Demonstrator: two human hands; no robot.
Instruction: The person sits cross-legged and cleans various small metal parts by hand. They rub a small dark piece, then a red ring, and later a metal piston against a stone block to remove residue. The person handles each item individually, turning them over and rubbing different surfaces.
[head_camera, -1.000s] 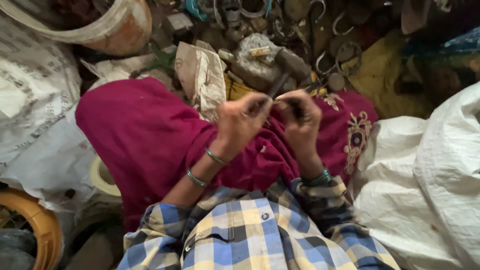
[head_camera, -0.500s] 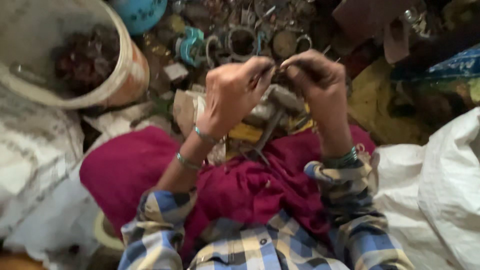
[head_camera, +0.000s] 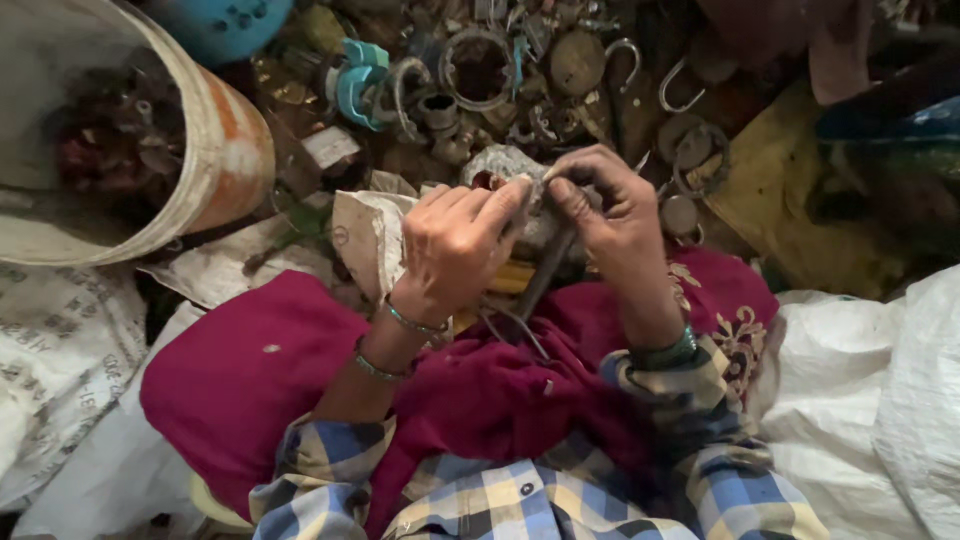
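Note:
My left hand (head_camera: 455, 240) and my right hand (head_camera: 605, 205) meet in front of me over my lap, fingertips pinched together on a small metal piece (head_camera: 538, 185) that is mostly hidden by the fingers. A thin dark rod (head_camera: 540, 275) hangs down from between the hands toward the magenta cloth (head_camera: 260, 370) on my knees. Bangles circle my left wrist, and a green bangle sits on my right. Just beyond the hands lies a pile of scrap metal (head_camera: 520, 90) with rings and hooks.
A worn white and orange bucket (head_camera: 215, 150) holding dark scraps stands at the far left. White woven sacks lie at the left (head_camera: 60, 350) and right (head_camera: 880, 400). A teal plastic part (head_camera: 358, 85) rests among the scrap. A yellowish board (head_camera: 770, 200) is at right.
The view has shifted so the bucket and scrap pile fill more of the frame. Both hands stay pinched together on the small piece, now slightly lower and closer to the pile.

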